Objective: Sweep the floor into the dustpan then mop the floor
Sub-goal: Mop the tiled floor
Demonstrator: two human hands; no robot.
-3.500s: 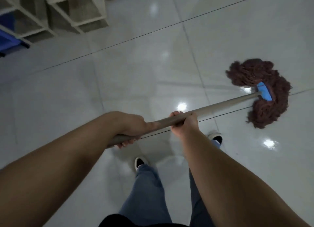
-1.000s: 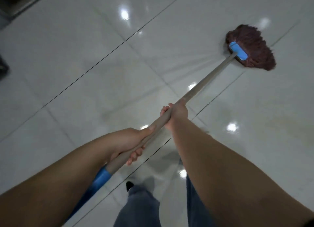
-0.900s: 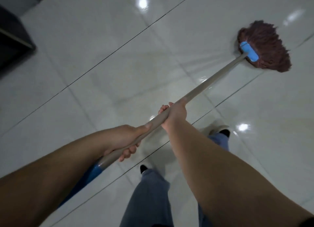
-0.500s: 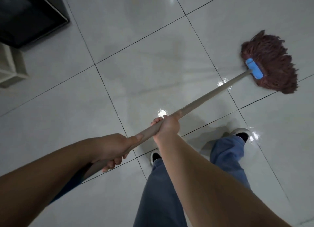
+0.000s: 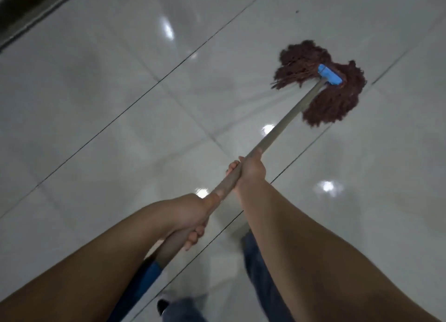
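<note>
**Both hands on the mop, head spread on the tiles**

You held the mop handle (image 5: 284,126) with both hands. Your right hand (image 5: 251,169) was wrapped around the bare, pale shaft further along, fingers curled over the top and the thumb lying along the pole. Your left hand (image 5: 190,215) gripped the same shaft nearer your body, fingers closed underneath it, just above the blue grip sleeve (image 5: 142,276) at the handle's near end.

The handle ran diagonally away from you, up and to the right, to a blue clamp (image 5: 329,74). The reddish-brown mop head (image 5: 335,99) lay on the floor (image 5: 108,80) there, its strands splayed to either side of the clamp, a thinner bunch to the left and a thicker one curling down to the right.

The floor was glossy pale tile with dark grout lines and several bright reflections of ceiling lights. Your jeans (image 5: 260,273) and one shoe (image 5: 163,304) showed blurred at the bottom. A dark strip (image 5: 26,5) crossed the top left corner. No brand, label or writing could be read on the mop or anywhere else.
</note>
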